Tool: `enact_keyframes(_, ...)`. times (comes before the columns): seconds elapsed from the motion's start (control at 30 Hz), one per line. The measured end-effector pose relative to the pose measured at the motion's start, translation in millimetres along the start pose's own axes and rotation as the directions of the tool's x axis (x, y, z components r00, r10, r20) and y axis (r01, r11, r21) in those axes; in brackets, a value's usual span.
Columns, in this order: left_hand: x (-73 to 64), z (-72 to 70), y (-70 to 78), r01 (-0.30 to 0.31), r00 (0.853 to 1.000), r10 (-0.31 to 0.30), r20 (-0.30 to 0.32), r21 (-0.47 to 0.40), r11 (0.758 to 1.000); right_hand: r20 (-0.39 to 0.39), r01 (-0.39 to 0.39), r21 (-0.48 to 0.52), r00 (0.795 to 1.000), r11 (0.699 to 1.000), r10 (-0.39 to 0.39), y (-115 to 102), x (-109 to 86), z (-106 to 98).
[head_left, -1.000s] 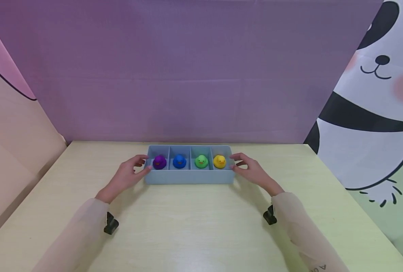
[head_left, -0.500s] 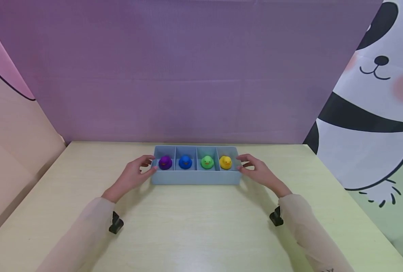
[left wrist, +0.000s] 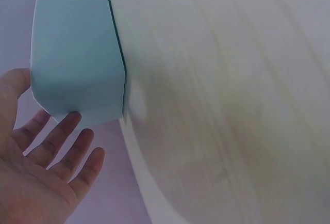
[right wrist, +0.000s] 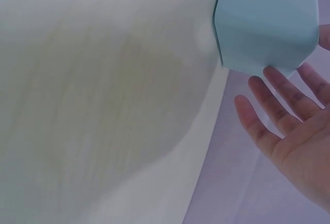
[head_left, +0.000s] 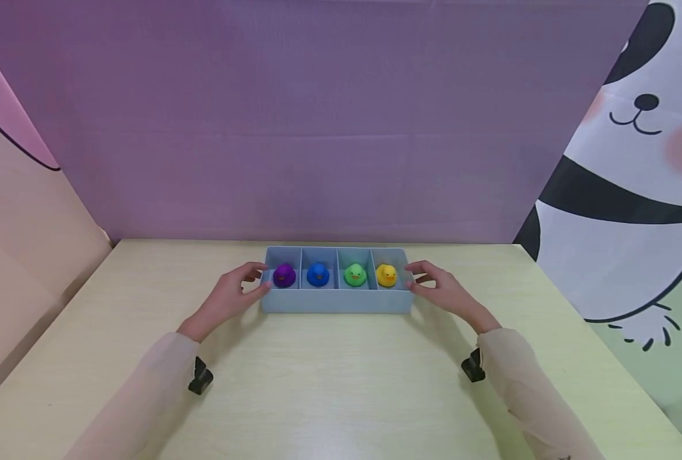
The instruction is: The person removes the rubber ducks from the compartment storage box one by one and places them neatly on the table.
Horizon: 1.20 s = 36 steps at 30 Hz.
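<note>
A light blue box (head_left: 336, 301) with a row of compartments stands near the table's back edge. From left to right it holds a purple rubber duck (head_left: 284, 275), a blue rubber duck (head_left: 317, 275), a green rubber duck (head_left: 355, 275) and a yellow rubber duck (head_left: 386, 275), each in its own compartment. My left hand (head_left: 234, 296) holds the box's left end between thumb and fingers. At the right end, my right hand (head_left: 447, 294) does the same. In both wrist views the other fingers spread out beneath the box's end (left wrist: 77, 90).
The pale wooden table (head_left: 341, 383) extends toward me in front of the box. Behind its back edge hangs a purple cloth (head_left: 329, 128). A panda picture (head_left: 634, 255) covers the wall at the right.
Both hands and the box have shifted to the right together, with less movement in the last half second. The ducks have stayed in their compartments.
</note>
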<state>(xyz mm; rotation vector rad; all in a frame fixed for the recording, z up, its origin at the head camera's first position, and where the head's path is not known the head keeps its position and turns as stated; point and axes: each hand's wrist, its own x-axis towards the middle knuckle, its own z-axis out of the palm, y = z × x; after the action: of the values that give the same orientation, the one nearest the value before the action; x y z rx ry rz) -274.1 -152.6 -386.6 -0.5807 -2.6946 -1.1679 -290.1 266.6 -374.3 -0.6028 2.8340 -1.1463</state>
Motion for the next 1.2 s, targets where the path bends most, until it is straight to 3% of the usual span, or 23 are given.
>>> enact_keyframes(0.4, 1.1, -0.9, -4.4, 0.014, 1.0, -0.014, 0.014, -0.006, 1.0, 0.01, 0.051, -0.036, 0.999, 0.998, -0.051, -2.2, 4.1, -4.1)
enact_keyframes(0.57, 3.0, -0.4, -6.8, -0.008, 1.0, 0.008, 0.008, -0.01, 1.0, 0.0, 0.075, -0.058, 0.997, 0.995, -0.075, -3.9, 7.7, -6.8)
enact_keyframes(0.93, 4.1, 2.6, -8.6, -0.007, 1.0, 0.007, 0.003, -0.028, 1.0, -0.038, 0.068, -0.107, 0.997, 0.992, -0.073, -13.5, 20.2, -13.4)
enact_keyframes(1.2, 5.8, 4.5, -7.9, -0.018, 1.0, 0.017, -0.008, -0.029, 0.999, -0.042, 0.121, -0.214, 0.99, 0.969, -0.133, -19.1, 31.2, -16.6)
